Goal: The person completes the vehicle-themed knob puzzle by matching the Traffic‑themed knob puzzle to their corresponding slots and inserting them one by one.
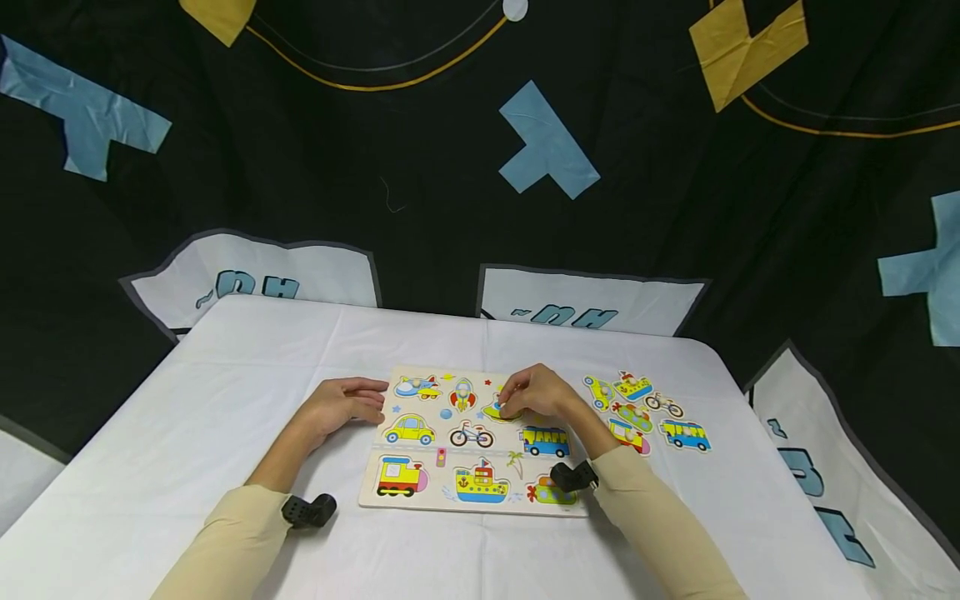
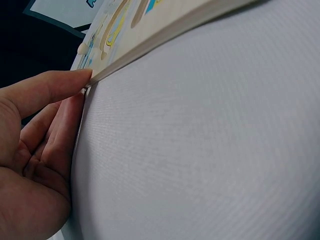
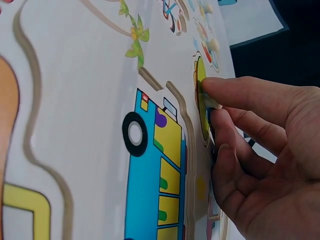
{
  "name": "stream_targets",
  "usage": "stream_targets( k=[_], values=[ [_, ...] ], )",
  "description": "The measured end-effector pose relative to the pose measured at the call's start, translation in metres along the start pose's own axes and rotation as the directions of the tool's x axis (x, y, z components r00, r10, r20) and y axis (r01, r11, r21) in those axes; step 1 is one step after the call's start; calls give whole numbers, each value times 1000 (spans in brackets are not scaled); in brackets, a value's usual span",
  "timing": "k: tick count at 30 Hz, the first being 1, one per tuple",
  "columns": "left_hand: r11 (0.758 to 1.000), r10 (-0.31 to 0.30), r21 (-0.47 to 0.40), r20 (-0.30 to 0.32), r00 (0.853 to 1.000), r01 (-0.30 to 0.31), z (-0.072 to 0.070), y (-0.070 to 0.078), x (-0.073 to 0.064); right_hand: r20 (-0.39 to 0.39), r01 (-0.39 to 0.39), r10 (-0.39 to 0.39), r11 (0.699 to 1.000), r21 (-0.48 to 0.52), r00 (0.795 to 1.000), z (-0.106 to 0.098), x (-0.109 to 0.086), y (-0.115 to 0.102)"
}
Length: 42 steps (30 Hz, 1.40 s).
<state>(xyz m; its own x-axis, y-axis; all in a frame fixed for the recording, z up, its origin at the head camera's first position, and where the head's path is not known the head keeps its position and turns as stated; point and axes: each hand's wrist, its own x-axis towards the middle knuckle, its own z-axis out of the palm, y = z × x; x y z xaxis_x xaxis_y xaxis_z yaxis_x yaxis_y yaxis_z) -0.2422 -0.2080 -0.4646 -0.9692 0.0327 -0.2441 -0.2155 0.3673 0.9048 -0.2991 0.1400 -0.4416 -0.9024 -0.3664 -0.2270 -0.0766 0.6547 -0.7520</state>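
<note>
Yellow-green piece (image 3: 203, 117): rounded, dark outline, pale knob on its face. It's at the right end of the board's (image 1: 439, 486) top row, right hand (image 1: 542, 392) pinching it between thumb and fingers. We can't tell if it sits flush in its recess.

Left hand (image 1: 337, 408) has its fingers loosely extended, tips touching the board's left edge; nothing gripped. Board lies flat on the white tabletop (image 1: 187, 467), pale wood, vehicle pictures in three rows. Plane (image 1: 417, 387) and rocket (image 1: 462, 395) share the top row with our piece; we see knobs there in the wrist views.

Loose pieces to the right of the board: car piece (image 1: 600, 392), ship piece (image 1: 632, 387), bicycle piece (image 1: 664, 405), submarine piece (image 1: 634, 417), train piece (image 1: 628, 435), bus piece (image 1: 686, 435). Most are bunched; the bus piece is farthest right. Right forearm sits between the board's right side and that cluster. Black curtain (image 1: 420, 183) behind.

Head view: right hand covers part of our piece, right wrist camera (image 1: 573, 477) covers part of the board's submarine picture. Left wrist view cuts off most of the board. Right wrist view shows our piece almost edge-on, so its print is hard to read.
</note>
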Motion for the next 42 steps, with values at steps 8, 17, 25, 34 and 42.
stream_targets(
  k=[8,17,25,34,42],
  values=[
    [1000,-2,-5,4,1000,2,0,1,0,-1,4,-4,1000,-4,1000,-2,-4,-1],
    [1000,-20,-3,1,1000,20,0,0,0,-9,-9,9,1000,-7,1000,-21,-17,2],
    [1000,-22,11,-8,1000,22,0,0,2,-18,-17,17,999,-43,1000,-46,-35,17],
    [999,-29,12,-9,1000,30,1,0,2,14,-44,45,998,-53,999,-68,-61,41],
    [999,-31,19,-11,999,31,1,0,2,32,-71,74,991,-112,997,-78,-85,62]
  ],
)
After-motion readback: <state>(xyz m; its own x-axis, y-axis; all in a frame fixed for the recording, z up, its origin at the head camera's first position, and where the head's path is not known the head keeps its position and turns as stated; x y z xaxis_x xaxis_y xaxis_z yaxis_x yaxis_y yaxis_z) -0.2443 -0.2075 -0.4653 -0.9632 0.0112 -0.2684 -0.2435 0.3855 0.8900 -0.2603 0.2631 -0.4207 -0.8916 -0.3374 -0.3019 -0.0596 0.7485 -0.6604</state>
